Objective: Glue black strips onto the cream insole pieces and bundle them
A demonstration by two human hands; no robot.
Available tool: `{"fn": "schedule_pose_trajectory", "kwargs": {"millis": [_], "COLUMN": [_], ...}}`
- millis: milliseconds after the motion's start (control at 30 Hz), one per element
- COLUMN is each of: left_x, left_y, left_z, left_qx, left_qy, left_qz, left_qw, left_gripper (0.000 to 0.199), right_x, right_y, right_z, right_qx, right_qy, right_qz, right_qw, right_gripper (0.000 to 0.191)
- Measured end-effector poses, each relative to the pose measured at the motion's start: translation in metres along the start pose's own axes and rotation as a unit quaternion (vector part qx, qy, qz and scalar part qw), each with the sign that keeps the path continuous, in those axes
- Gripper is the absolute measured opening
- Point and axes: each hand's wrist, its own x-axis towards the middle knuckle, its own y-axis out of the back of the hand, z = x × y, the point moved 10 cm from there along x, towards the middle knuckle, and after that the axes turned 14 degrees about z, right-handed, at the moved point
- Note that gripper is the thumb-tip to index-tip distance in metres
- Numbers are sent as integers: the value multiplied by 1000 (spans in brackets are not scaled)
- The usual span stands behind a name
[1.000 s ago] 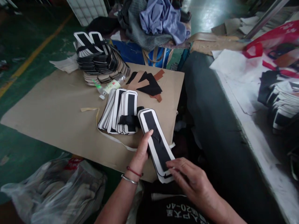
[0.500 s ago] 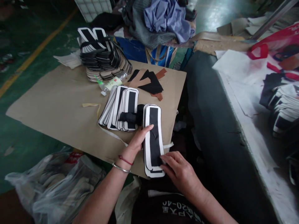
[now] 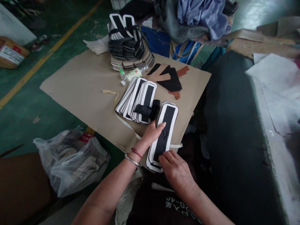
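The left hand's grip (image 3: 152, 133) holds the strip stack (image 3: 167, 128) by its side, thumb on top; the right hand's grip (image 3: 172, 162) pinches its lower end. The stack is beside the fanned strips (image 3: 138, 98) on the counter (image 3: 77, 78).

Left hand (image 3: 152, 135) partly hidden; purple cloth (image 3: 203, 16) cropped.

Numbers on our dark cloth (image 3: 161, 200)
Below our right hand (image 3: 177, 170) we read upside-down print, seemingly "20-40", with Chinese characters; beyond our left hand (image 3: 152, 134), the bottle's (image 3: 133, 74) label is too small to read.
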Motion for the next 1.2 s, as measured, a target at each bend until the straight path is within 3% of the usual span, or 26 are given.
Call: {"fn": "schedule_pose_trajectory", "kwargs": {"millis": [300,400,500,667,833,1200], "left_x": [-5,-6,-6,-19,-32,-31], "left_y": [2,7,12,19,14,11], "left_z": [10,19,23,27,22,15], "left_qx": [-20,-33,-22,25,163,247], "left_qy": [-36,-56,-73,-123,-176,-194], "left_qz": [-7,1,18,15,-16,-2], "left_qw": [999,998,997,992,971,949], "left_gripper": [34,31,32,40,44,56], "right_x": [11,16,18,14,13,10], "right_y": [-3,4,13,5,2,-1], "right_z": [5,17,31,37,35,40], "right_qx": [28,79,77,71,60,72], "right_qy": [-42,-76,-87,-80,-76,-99], "right_qz": [-36,23,97,118,121,116], "right_qw": [998,994,988,987,988,986], "right_gripper": [11,8,20,24,26,30]}}
